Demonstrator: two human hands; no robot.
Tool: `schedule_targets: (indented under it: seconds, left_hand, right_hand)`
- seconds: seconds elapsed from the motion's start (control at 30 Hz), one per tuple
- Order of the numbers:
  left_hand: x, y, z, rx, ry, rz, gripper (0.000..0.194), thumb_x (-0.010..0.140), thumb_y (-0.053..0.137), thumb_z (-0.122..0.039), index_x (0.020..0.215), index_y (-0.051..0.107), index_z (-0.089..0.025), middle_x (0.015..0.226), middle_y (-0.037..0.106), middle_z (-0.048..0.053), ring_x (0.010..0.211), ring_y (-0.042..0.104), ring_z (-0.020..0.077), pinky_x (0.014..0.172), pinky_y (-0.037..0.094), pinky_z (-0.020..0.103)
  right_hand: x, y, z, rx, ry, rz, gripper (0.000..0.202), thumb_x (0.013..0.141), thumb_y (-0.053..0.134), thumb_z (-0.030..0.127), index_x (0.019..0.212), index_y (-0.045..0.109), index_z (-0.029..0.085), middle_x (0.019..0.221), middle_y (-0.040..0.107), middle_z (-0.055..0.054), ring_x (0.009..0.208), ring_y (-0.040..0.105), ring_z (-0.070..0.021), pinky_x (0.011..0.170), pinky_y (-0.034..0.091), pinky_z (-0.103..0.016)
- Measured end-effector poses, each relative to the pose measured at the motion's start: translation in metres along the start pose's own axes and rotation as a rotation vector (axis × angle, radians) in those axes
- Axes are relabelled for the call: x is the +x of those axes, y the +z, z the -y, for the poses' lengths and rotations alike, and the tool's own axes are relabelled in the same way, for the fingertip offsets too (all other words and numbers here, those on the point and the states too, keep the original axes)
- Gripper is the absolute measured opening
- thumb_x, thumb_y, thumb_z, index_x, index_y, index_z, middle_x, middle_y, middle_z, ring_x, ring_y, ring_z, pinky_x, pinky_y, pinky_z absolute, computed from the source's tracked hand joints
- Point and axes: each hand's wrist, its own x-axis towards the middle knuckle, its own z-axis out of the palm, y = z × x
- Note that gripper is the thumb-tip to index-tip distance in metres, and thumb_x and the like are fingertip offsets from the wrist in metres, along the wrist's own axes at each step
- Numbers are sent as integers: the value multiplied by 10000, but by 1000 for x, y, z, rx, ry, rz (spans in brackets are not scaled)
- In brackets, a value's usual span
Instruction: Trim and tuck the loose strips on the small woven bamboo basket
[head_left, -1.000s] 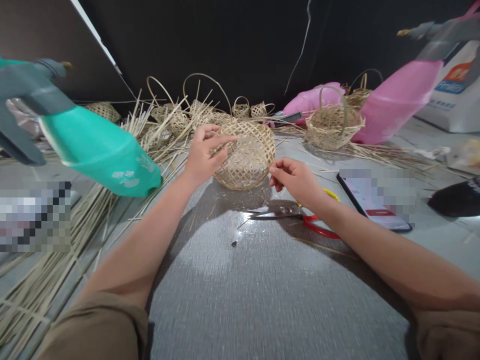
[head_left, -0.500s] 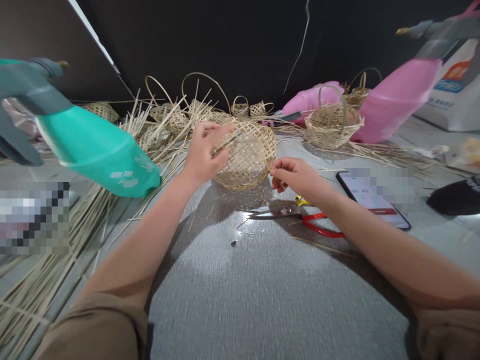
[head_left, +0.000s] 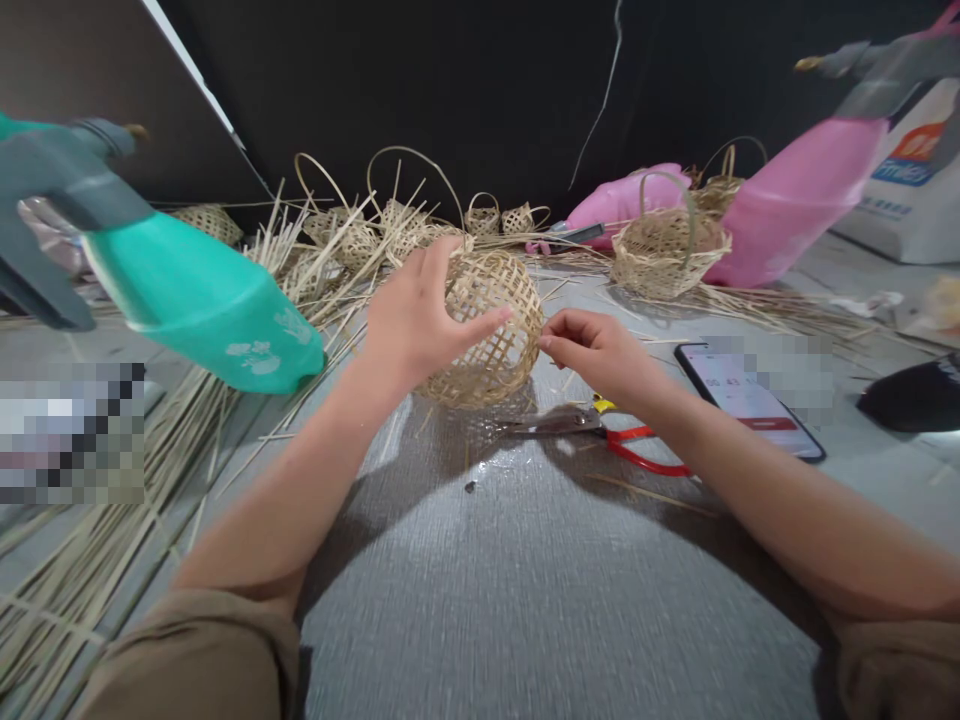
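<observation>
Splaying wide, the left hand (head_left: 416, 318) lies against the left side of the woven basket (head_left: 501, 352), set on the surface (head_left: 525, 600); the right hand (head_left: 589, 347) pinches the basket's right edge. Scissors (head_left: 571, 421) lie just in front of the basket, a phone (head_left: 739, 400) to its right.

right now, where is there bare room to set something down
The near grey surface is barest, bordered by the left forearm, right forearm and scissors. Beyond is crowded: the woven basket between left hand and right hand, then small baskets and pink bottles. Leftward, loose strips crowd the green bottle.
</observation>
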Motion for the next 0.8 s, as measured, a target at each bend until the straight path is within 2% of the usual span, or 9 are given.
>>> schedule_targets:
  seconds: [0.17,0.4,0.57,0.67,0.8]
  left_hand:
    - [-1,4,0,30,31,-62,634,791,726,-635,1292,582,-275,1256,646,86,1197,596,338,1077,460,475]
    - [0,4,4,24,20,-49,597,804,716,-617,1285,602,-282,1219,645,84,1163,603,334,1059,476,479]
    - [1,4,3,39,20,-20,714,760,710,-708,1303,599,-258,1247,639,104,1176,599,350,1055,475,482]
    - [3,10,16,34,12,-41,823,674,720,-800,1296,605,-273,1247,650,107,1169,602,361,1050,475,487]
    - [11,16,50,19,-111,-44,846,670,704,-823,1306,616,-272,1305,657,127,1208,598,376,1049,473,505]
  right_hand:
    - [-4,3,4,33,58,-24,184,838,604,244,662,562,208,559,496,40,519,379,-92,519,278,-286]
    - [-2,2,3,139,52,27,199,828,572,199,632,538,209,601,548,25,598,468,-105,612,389,-275]
    - [-2,3,3,166,65,24,184,831,561,167,653,535,208,648,567,19,647,527,-110,666,455,-272]
    - [-1,3,1,157,58,26,190,837,561,154,657,532,208,687,581,10,718,581,-126,746,488,-295]
    - [7,-4,-10,218,95,116,156,859,583,200,703,573,205,799,666,-24,795,651,-150,837,527,-338]
